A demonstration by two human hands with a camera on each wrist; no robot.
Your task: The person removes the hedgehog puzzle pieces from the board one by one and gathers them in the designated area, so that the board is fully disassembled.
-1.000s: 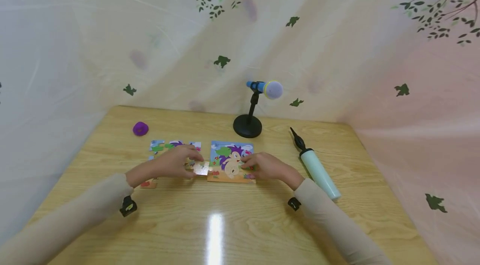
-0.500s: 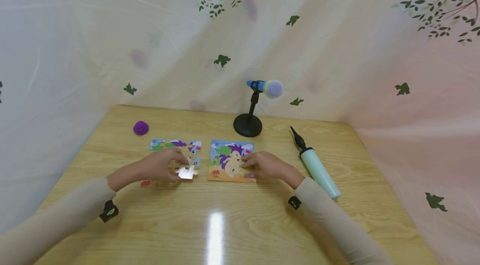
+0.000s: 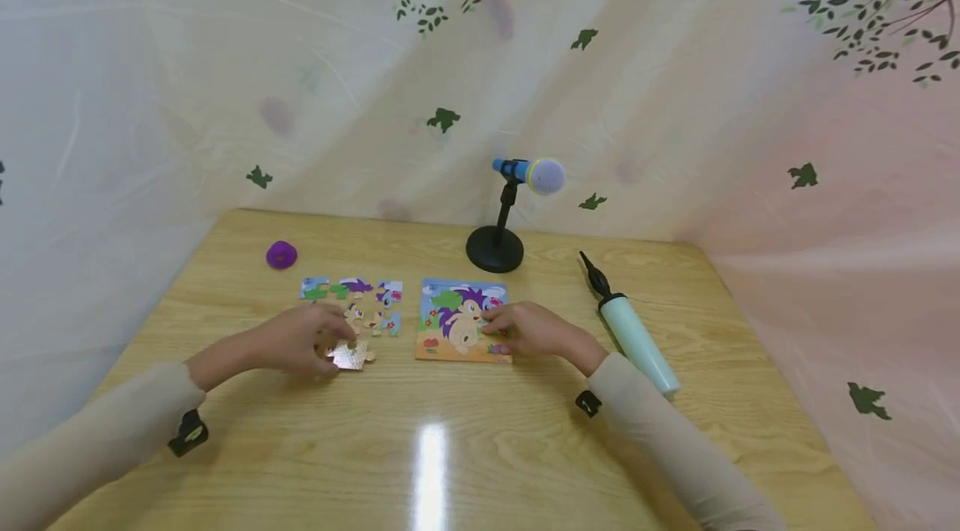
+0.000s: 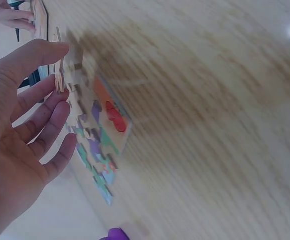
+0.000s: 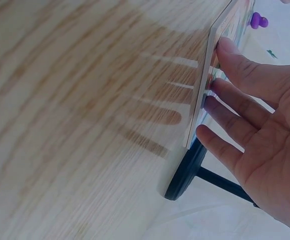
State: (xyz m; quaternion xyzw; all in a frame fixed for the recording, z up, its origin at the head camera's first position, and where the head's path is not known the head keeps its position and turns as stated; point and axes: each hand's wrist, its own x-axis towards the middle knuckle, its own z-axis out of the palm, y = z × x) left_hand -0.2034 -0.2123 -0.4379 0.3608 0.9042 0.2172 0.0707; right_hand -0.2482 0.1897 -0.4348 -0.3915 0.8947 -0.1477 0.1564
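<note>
In the head view my left hand [image 3: 296,339] pinches a jigsaw piece [image 3: 349,357] between thumb and fingertips, its face pale with glare. The left wrist view shows that piece [image 4: 60,75] edge-on, raised over the loose pieces. Several coloured jigsaw pieces [image 3: 389,293] lie on the table beyond the hand, and one with a red shape [image 4: 116,117] lies below it. Right of them is a flat puzzle board [image 3: 463,338] with a purple-haired cartoon figure. My right hand [image 3: 536,331] rests its fingertips on the board's right side, the fingers loosely extended in the right wrist view.
A blue toy microphone [image 3: 528,174] on a black stand [image 3: 495,249] is behind the board. To the right lies a pale green hand pump [image 3: 640,343] with a black nozzle. A purple ring-like object [image 3: 281,255] sits at the back left of the wooden table [image 3: 510,448].
My left hand has moved left and slightly toward me with the jigsaw piece, from beside the board to the near side of the loose pieces. The right hand has stayed on the board.
</note>
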